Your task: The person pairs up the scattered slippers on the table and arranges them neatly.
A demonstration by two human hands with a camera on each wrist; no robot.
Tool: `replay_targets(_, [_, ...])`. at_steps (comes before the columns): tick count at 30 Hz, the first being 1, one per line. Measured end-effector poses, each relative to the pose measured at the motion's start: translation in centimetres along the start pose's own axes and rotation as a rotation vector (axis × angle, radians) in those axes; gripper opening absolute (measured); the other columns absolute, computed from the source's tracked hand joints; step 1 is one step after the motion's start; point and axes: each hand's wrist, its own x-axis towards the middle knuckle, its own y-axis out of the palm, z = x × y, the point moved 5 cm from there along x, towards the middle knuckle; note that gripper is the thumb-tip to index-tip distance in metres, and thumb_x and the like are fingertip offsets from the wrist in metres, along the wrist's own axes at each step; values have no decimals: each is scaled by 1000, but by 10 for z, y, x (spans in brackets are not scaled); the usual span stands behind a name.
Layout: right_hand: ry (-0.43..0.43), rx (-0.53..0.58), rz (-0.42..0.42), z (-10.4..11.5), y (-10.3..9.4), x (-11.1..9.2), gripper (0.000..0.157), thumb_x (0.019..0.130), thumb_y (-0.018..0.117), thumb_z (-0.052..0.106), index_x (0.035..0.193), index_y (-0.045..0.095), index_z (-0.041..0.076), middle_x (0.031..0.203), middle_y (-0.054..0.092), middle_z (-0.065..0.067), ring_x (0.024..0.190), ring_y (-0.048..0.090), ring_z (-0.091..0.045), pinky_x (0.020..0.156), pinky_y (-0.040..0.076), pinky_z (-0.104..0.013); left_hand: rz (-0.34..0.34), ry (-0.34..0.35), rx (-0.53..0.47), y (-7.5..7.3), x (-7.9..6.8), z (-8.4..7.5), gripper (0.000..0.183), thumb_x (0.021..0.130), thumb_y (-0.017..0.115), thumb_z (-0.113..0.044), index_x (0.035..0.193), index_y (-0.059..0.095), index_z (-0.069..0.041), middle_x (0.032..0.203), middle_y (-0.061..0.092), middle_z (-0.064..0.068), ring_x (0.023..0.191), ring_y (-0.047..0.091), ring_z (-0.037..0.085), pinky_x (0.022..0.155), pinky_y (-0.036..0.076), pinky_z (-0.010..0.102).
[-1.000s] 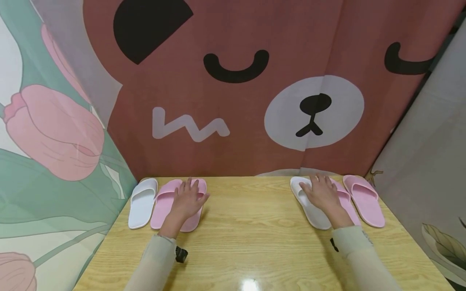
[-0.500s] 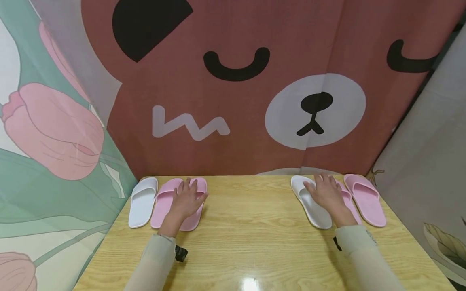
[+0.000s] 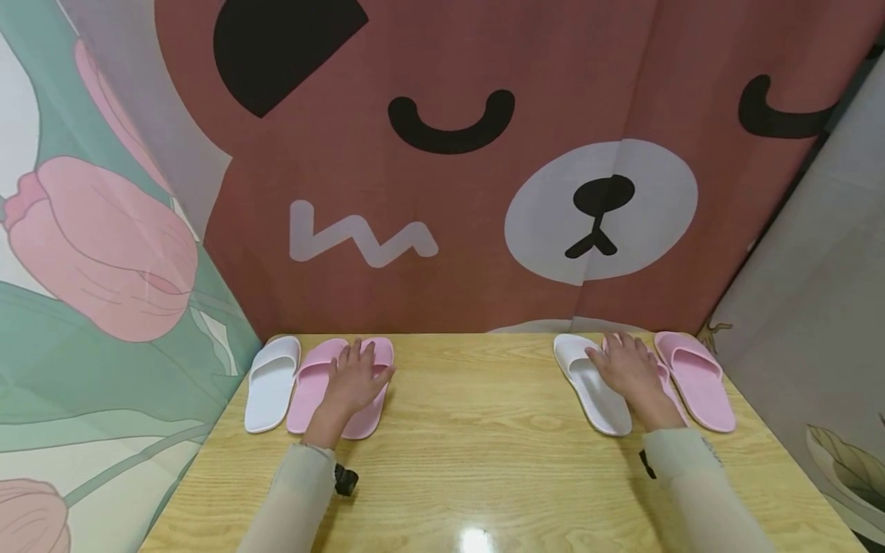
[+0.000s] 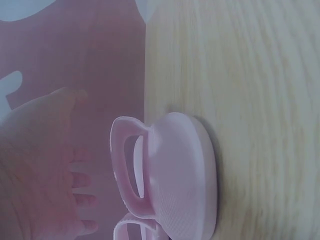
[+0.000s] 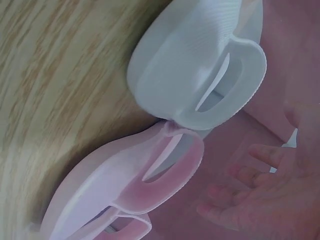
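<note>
My left hand [image 3: 354, 382] hovers over the right-hand pink slipper [image 3: 365, 422] of the left group, fingers spread. In the left wrist view the hand [image 4: 37, 170] is apart from the pink slipper [image 4: 182, 175]. A second pink slipper [image 3: 311, 385] and a white slipper [image 3: 268, 401] lie to its left. On the other side, my right hand [image 3: 632, 378] is above a mostly covered pink slipper [image 3: 667, 378], beside a white slipper [image 3: 603, 403]. The right wrist view shows relaxed fingers [image 5: 220, 212] holding nothing, apart from the slippers.
Another pink slipper [image 3: 705, 395] lies at the far right. Both groups line the back of a wooden table [image 3: 477, 430]. Behind stands a reddish-brown bear-print curtain [image 3: 456, 299]. Printed fabric hangs on the left [image 3: 104, 384] and right [image 3: 809, 307].
The right hand has shifted a little to the right, from over the white slipper toward the pink one beside it. My left hand has barely moved. The slippers lie where they were.
</note>
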Motion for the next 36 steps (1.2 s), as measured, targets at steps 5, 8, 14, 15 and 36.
replay_targets(5, [12, -3, 16, -5, -1, 1, 71, 106, 40, 49, 149, 35, -8, 152, 26, -39, 138, 21, -62, 109, 18, -76, -4, -9, -7, 0, 0, 2, 77, 100, 50, -55, 154, 37, -1, 160, 26, 29, 147, 23, 50, 116, 16, 70])
replay_targets(8, [22, -18, 21, -7, -2, 0, 71, 106, 38, 49, 149, 34, -7, 152, 25, -39, 138, 21, -62, 109, 18, -75, -7, -14, -17, 0, 1, 2, 78, 99, 51, -55, 154, 37, -1, 160, 27, 29, 147, 23, 50, 116, 16, 70])
replay_targets(14, [36, -31, 8, -11, -5, -1, 68, 106, 40, 46, 150, 34, -6, 151, 26, -40, 137, 23, -61, 110, 20, -74, -2, -16, -21, 1, 3, 3, 77, 99, 50, -54, 154, 37, -1, 160, 27, 29, 147, 23, 50, 116, 16, 70])
replay_targets(15, [33, -29, 5, -11, -6, -1, 67, 106, 41, 45, 149, 34, -6, 150, 27, -40, 137, 24, -61, 110, 20, -75, 0, -18, -17, 2, 4, 4, 77, 99, 50, -54, 154, 37, -1, 160, 27, 29, 147, 23, 50, 116, 16, 70])
replay_targets(36, [63, -8, 49, -37, -3, 3, 82, 105, 28, 58, 151, 30, -10, 148, 27, -42, 132, 25, -65, 102, 23, -79, 21, -36, -25, 4, 12, 8, 79, 98, 51, -53, 154, 35, 0, 160, 27, 30, 146, 23, 51, 116, 19, 68])
